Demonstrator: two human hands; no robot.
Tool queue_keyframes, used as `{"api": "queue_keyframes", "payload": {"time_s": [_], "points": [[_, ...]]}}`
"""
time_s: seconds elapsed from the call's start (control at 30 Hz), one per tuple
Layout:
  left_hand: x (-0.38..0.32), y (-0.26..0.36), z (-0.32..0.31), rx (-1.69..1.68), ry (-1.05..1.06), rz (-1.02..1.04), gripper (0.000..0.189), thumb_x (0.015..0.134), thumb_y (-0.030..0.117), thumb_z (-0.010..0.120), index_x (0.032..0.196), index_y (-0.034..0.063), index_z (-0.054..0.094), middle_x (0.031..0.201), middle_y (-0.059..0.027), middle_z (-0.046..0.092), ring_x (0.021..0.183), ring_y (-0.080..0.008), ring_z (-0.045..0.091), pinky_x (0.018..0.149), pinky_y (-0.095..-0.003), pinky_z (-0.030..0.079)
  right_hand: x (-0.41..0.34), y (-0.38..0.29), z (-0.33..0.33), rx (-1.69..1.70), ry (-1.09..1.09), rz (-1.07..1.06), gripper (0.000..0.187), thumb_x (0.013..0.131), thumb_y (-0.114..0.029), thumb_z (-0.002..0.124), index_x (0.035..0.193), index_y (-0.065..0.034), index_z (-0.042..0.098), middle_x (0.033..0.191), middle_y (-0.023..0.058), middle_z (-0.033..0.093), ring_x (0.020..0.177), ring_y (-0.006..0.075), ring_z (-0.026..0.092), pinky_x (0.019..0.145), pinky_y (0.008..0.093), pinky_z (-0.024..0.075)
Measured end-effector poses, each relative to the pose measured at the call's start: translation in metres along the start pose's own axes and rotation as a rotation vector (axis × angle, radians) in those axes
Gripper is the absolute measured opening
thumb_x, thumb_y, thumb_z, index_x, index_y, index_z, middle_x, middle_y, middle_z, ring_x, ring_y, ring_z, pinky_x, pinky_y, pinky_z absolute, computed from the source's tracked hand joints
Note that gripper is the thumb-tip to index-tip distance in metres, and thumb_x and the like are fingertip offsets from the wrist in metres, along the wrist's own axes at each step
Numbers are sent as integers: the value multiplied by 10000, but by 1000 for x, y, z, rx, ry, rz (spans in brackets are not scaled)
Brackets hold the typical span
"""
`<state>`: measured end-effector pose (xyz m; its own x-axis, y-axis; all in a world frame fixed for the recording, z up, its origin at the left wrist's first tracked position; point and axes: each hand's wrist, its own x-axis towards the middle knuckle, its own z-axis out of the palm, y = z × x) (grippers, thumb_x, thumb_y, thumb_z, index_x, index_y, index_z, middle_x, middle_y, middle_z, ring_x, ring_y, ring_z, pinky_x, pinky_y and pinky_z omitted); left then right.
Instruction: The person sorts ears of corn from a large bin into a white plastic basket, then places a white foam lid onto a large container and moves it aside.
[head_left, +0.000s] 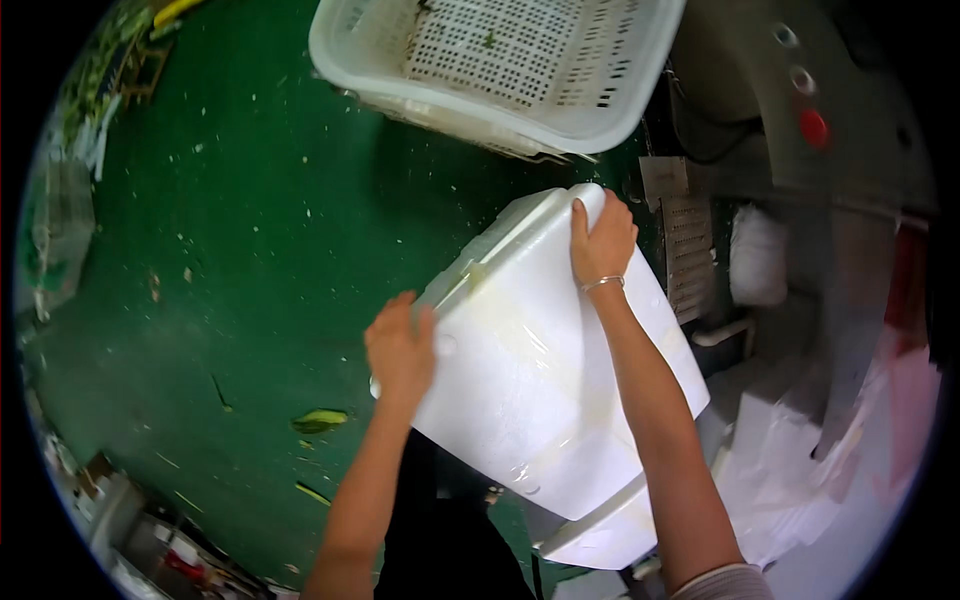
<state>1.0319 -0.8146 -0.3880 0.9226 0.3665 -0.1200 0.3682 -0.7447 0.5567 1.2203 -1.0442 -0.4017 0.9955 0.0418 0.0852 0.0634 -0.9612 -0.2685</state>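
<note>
A white polystyrene foam box (525, 360) is tilted in front of my body, with strips of clear tape across its face. At its upper right, my right hand (606, 236) grips the edge, thumb lying on the near face. My left hand (401, 349) is blurred at the box's left corner, fingers past the edge; whether it holds or only touches the foam is unclear. Along the far upper edge a paler foam part (495, 232) shows, perhaps a lid. Below the box sits another white foam piece (607, 525), partly behind my right forearm.
A white perforated plastic basket (480, 112) stands ahead, with leaf scraps inside. On the right is a machine with a red button (814, 128), beside white plastic sheeting (780, 457). Leaf bits, including a green leaf (320, 421), litter the green floor (247, 247). Greenery (90, 82) lies far left.
</note>
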Motion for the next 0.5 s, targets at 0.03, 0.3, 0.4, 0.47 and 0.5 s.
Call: {"api": "queue_keyframes", "payload": {"time_s": [0.03, 0.3, 0.4, 0.47, 0.5], "points": [[-14, -24, -8, -19, -40, -98, 393, 957, 306, 502, 1171, -11, 595, 1078, -241, 627, 1052, -375, 569, 860, -444, 454, -1, 3, 1, 11, 17, 4, 566, 912, -417, 530, 1239, 43, 486, 1155, 199, 554, 1100, 337, 486, 973, 438, 332], [-76, -67, 2, -578, 146, -682, 319, 966, 191, 504, 940, -70, 686, 813, -185, 678, 727, -202, 647, 675, -309, 501, -11, -29, 21, -86, -52, -69, 552, 886, -364, 566, 1234, 53, 467, 1094, 190, 539, 1046, 342, 478, 916, 431, 338], [-83, -76, 8, -504, 231, -597, 319, 963, 184, 503, 910, -65, 696, 764, -170, 674, 685, -217, 648, 633, -317, 500, -13, -30, 21, -96, -33, -94, 537, 884, -347, 564, 1232, 50, 469, 1103, 188, 541, 1049, 340, 481, 912, 433, 341], [-84, -74, 6, -476, 244, -591, 322, 959, 190, 501, 903, -57, 700, 760, -172, 675, 685, -234, 653, 635, -326, 503, -13, -32, 20, -78, 16, -99, 531, 884, -340, 565, 1234, 48, 469, 1111, 190, 540, 1056, 336, 480, 913, 433, 341], [-82, -72, 3, -453, 255, -582, 324, 955, 195, 498, 896, -49, 704, 755, -174, 675, 686, -251, 658, 636, -334, 505, -13, -32, 19, -65, 69, -103, 526, 883, -333, 567, 1235, 46, 469, 1119, 191, 538, 1063, 333, 478, 914, 433, 340]]}}
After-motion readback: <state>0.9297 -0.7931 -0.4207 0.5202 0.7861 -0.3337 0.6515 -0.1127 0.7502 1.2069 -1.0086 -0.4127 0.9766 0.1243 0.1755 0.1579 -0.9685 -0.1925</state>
